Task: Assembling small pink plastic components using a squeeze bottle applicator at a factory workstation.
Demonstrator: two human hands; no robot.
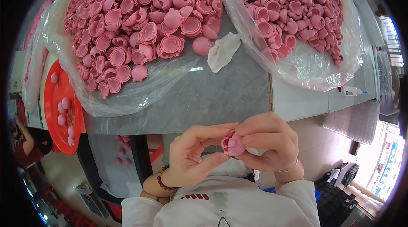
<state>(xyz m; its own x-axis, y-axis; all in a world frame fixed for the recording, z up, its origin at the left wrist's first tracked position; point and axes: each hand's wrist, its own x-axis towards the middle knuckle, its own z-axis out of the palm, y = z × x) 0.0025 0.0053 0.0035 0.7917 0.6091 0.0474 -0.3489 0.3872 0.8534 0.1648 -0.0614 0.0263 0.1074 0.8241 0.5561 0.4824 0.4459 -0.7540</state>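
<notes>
Both hands meet in front of my chest, near the table's front edge, around a small pink plastic shell piece [233, 143]. It is rounded, with a hollow, uneven side toward my left. My right hand [274, 142] is closed on its right side with thumb and fingers. From the other side, the thumb and fingertips of my left hand [191, 152] pinch its left edge. Whether it is one part or two fitted together I cannot tell. A large heap of similar pink shell halves [140, 19] lies beyond my hands on a clear plastic bag.
A second heap of smaller pink parts [297, 10] lies in clear plastic at the far right. A crumpled white cloth [224, 51] rests between the heaps on the grey table [182, 108]. A red tray [53, 112] with several pink balls stands left; a small white bottle [352, 91] lies right.
</notes>
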